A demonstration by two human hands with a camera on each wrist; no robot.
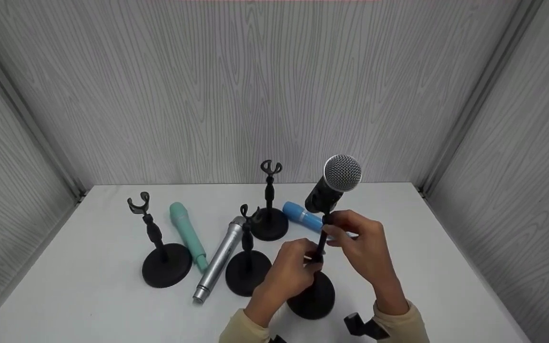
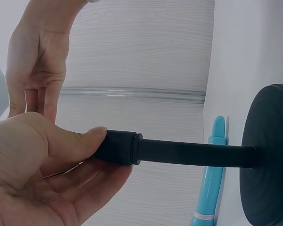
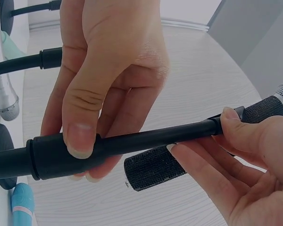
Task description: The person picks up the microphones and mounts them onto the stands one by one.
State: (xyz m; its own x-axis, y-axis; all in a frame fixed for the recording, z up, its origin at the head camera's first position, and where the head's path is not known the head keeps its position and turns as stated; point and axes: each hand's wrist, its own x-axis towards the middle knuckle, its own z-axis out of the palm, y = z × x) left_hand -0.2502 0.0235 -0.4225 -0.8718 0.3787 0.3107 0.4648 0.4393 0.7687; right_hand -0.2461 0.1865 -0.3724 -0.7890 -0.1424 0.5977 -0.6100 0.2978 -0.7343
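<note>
A black microphone [image 1: 342,173] with a silver mesh head sits tilted in the clip atop a black desk microphone stand [image 1: 311,300]. With thumb and fingers my left hand [image 1: 288,269] pinches the thick collar [image 2: 117,147] halfway up this stand's pole. Higher up, my right hand [image 1: 362,243] pinches the thin upper rod [image 3: 155,140] just below the clip. The round base is at the front, partly hidden by my left hand in the head view. Behind the pole lies a blue microphone [image 1: 305,217], partly covered by my right hand.
Three more black stands with bare clips stand at left [image 1: 166,267], centre [image 1: 248,274] and back [image 1: 270,224]. A green microphone [image 1: 188,233] and a silver microphone [image 1: 219,259] lie between the left and centre stands. Grey wood-grain panels [image 1: 208,95] enclose the white table [image 1: 112,305].
</note>
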